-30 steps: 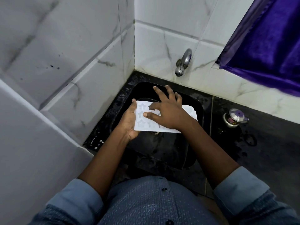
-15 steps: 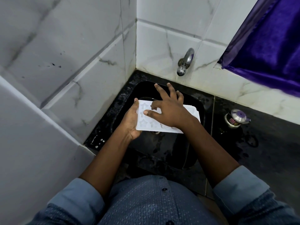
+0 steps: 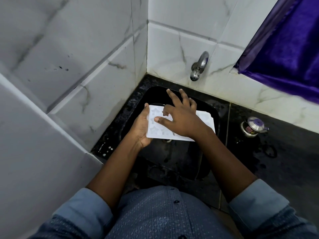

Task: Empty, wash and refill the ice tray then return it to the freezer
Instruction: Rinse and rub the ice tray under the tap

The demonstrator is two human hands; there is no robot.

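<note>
One ice tray [image 3: 156,131], left hand [image 3: 140,130] gripping, right hand [image 3: 183,120] spread on top.

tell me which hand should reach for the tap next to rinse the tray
Right. The left hand grips the ice tray's left edge over the sink, so it is occupied. The right hand only rests spread on top, and its fingers already point toward the tap.

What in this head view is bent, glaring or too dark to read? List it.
Head view: wide-angle lens bends the wall tile lines; black sink too dark for detail; tap shows small highlights; white ice tray bright, star cavities faint; right hand sharp, no motion blur.
</note>
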